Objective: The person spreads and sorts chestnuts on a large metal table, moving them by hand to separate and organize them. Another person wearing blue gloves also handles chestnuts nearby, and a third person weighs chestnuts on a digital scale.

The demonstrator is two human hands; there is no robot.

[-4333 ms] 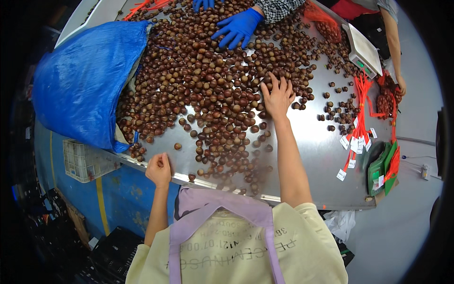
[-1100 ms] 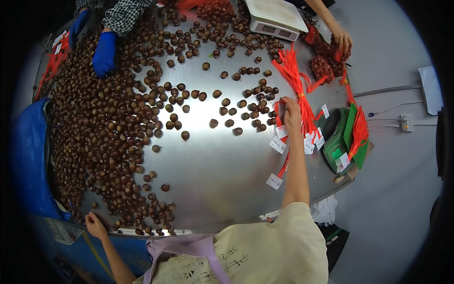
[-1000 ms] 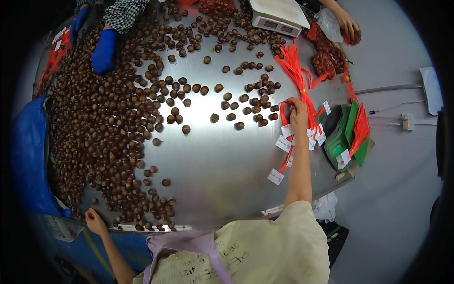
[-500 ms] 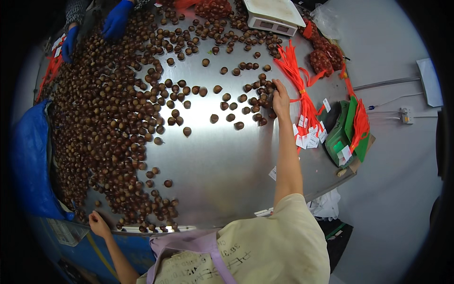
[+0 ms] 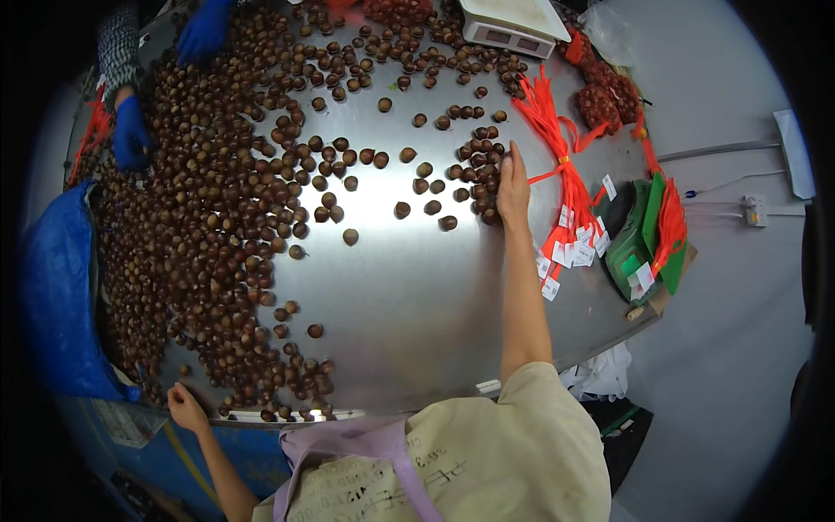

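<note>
My right hand [image 5: 514, 190] stands on edge with fingers straight and together, its palm side against a small cluster of chestnuts [image 5: 480, 167]. It holds nothing. At the table's near left edge, beside the big chestnut heap [image 5: 209, 226], my left hand [image 5: 186, 409] rests with its fingers curled in. Whatever those fingers may hold is hidden. Loose chestnuts [image 5: 432, 207] lie scattered between the heap and my right hand on the shiny metal table [image 5: 391, 313].
A co-worker's blue-gloved hands [image 5: 130, 135] work over the heap's far left. A blue sack [image 5: 65, 287] lies left. Orange-red mesh strips with tags [image 5: 565, 183], a green container [image 5: 626, 248], a white scale [image 5: 513, 24] and filled net bags [image 5: 604, 100] line the right and far sides.
My right hand has shifted slightly, and the chestnuts by it sit closer together. One gloved co-worker hand has come nearer over the heap; the other moved left. My left hand stays almost in place.
</note>
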